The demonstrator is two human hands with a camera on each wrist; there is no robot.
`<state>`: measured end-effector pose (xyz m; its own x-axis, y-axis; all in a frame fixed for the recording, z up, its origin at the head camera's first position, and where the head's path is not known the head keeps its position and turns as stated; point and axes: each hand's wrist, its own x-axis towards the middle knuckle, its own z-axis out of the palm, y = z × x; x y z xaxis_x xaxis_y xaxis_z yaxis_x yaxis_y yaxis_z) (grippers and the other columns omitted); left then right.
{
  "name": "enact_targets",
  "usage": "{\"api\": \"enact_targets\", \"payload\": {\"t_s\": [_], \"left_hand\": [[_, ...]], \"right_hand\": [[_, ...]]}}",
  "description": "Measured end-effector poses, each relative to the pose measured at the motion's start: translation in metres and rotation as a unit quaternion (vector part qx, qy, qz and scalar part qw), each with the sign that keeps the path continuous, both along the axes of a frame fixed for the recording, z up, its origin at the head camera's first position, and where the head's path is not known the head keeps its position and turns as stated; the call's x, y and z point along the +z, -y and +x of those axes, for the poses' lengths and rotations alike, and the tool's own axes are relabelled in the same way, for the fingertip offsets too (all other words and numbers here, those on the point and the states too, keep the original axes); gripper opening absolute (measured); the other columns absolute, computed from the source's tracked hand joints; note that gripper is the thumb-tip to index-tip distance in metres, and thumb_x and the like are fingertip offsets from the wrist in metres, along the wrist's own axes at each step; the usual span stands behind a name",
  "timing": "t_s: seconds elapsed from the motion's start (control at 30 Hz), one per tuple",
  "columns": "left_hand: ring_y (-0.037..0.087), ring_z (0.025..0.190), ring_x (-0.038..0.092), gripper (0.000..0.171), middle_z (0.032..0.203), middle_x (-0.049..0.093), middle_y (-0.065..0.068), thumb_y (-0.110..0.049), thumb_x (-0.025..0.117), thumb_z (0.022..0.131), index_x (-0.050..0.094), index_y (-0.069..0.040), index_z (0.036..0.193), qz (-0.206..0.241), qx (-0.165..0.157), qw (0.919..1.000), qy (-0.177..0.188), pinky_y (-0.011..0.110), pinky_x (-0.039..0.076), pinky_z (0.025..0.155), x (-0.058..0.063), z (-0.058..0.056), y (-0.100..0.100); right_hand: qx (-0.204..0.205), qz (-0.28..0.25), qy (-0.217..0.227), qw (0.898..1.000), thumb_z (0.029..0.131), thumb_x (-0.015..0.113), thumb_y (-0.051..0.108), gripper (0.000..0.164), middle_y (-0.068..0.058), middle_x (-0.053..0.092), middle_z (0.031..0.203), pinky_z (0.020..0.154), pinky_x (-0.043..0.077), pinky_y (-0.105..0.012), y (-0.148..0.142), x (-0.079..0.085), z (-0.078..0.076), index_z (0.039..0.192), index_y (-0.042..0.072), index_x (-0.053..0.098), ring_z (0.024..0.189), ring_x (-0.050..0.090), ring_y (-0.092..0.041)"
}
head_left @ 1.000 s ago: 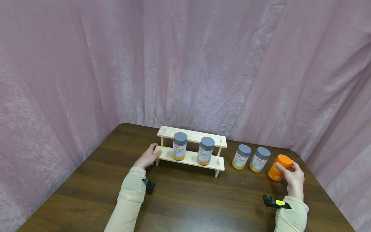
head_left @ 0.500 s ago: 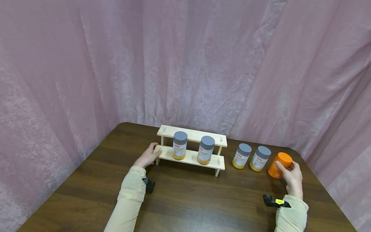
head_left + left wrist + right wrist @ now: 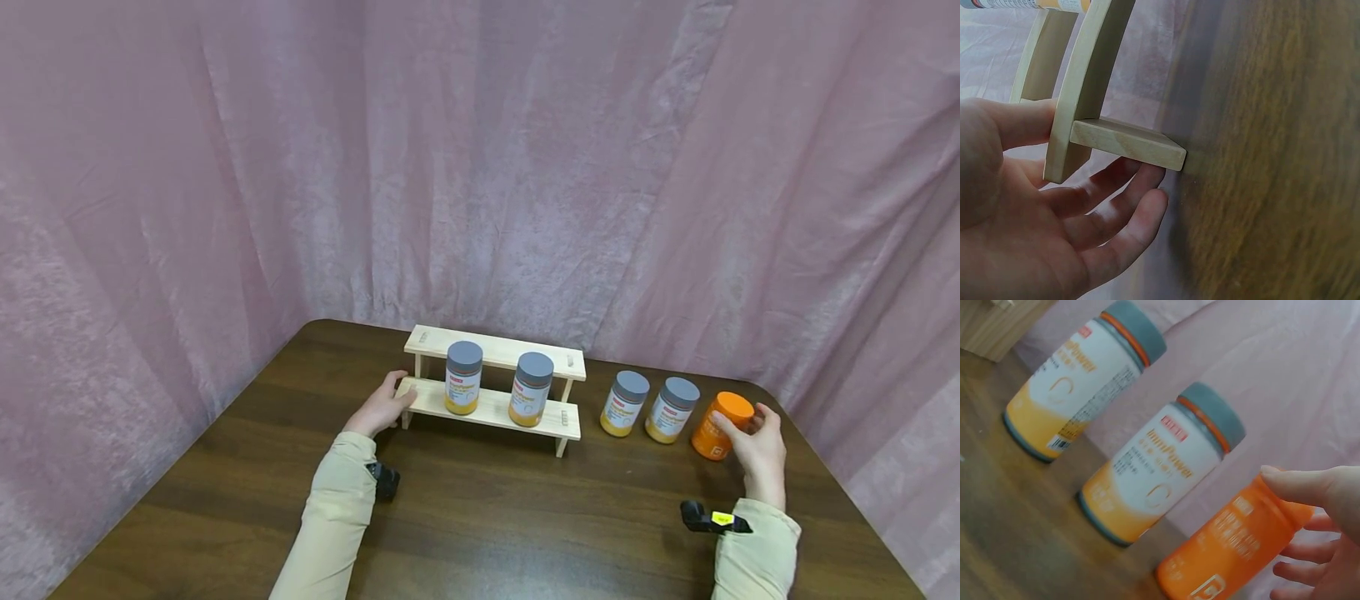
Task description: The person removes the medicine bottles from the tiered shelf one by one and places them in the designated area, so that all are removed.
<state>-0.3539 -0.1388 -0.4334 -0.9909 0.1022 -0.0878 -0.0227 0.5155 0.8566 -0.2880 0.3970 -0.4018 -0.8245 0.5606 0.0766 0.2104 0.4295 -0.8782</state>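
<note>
My left hand [image 3: 382,408] grips the left end of a two-tier wooden shelf rack [image 3: 495,404]. In the left wrist view its thumb lies over the lower board and the fingers curl behind the rack's leg [image 3: 1129,142]. On the far right, an orange jar [image 3: 712,433] stands upright on the table. My right hand [image 3: 761,454] holds it near the top, thumb on the front just below the lid, fingers round the far side. Left of it stand two grey-lidded jars [image 3: 671,417] [image 3: 624,410]; two matching jars [image 3: 462,385] [image 3: 530,398] stand on the lower board.
The brown wooden table [image 3: 510,517] has rounded back corners. Pink curtains [image 3: 525,183] hang right behind it. The rack's upper board [image 3: 495,350] rises behind the lower one, close to the curtain.
The orange jar has turned a little and shifted slightly back under my right hand, whose fingers have spread somewhat. My left hand and the rack stay put.
</note>
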Motion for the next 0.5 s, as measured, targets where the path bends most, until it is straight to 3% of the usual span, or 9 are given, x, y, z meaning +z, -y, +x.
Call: {"api": "enact_targets", "payload": {"t_s": [0.27, 0.5], "left_hand": [[0.045, 0.121, 0.05, 0.056, 0.143, 0.038, 0.035, -0.025, 0.045, 0.103, 0.022, -0.005, 0.15, 0.007, -0.001, 1.0, 0.002, 0.043, 0.051, 0.076, 0.0, 0.0, -0.001], [0.045, 0.122, 0.049, 0.056, 0.145, 0.035, 0.035, -0.025, 0.045, 0.103, 0.022, -0.004, 0.15, 0.003, -0.001, 1.0, -0.003, 0.042, 0.051, 0.075, -0.001, 0.0, 0.001]], "right_hand": [[0.001, 0.031, -0.007, 0.999, 0.094, 0.057, 0.033, 0.084, -0.026, 0.02, 0.158, 0.113, 0.024, -0.06, 0.005, 0.027, 0.01, 0.156, 0.01, 0.006, 0.143, 0.024, -0.047], [0.012, 0.075, -0.028, 0.997, 0.095, 0.058, 0.03, 0.076, -0.024, 0.027, 0.157, 0.113, 0.025, -0.058, 0.019, 0.046, 0.012, 0.156, 0.011, 0.017, 0.142, 0.029, -0.045]]}}
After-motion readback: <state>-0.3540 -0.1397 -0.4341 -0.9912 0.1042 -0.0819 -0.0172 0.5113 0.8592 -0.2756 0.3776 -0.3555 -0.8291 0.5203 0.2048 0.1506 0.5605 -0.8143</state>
